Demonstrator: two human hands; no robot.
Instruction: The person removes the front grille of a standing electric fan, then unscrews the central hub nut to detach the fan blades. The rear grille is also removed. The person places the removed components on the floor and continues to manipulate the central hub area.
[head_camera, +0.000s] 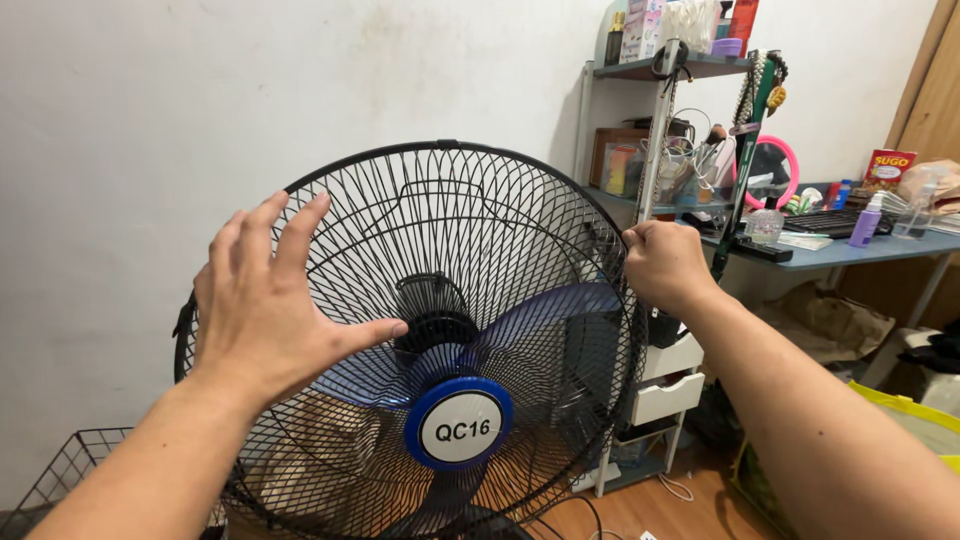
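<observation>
Home bedroom or living corner: wood floor (640, 505), cluttered shelf rack (655, 70) of toiletries, pink-framed mirror (772, 170), blue desk (850, 252) with bottles, plain white wall (150, 110).

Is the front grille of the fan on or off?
On: the front grille covers the blue blades, its blue-ringed hub cap in place.

We see a grey shelf rack (660, 215) against the wall, its top board carrying boxes (642, 30) and a purple tub (727, 47); beside it a blue-grey table (850, 252) bears a keyboard (825, 222), a purple bottle (866, 222) and perhaps a glass jar (764, 226); a wire basket (60, 475) sits on the floor.
</observation>
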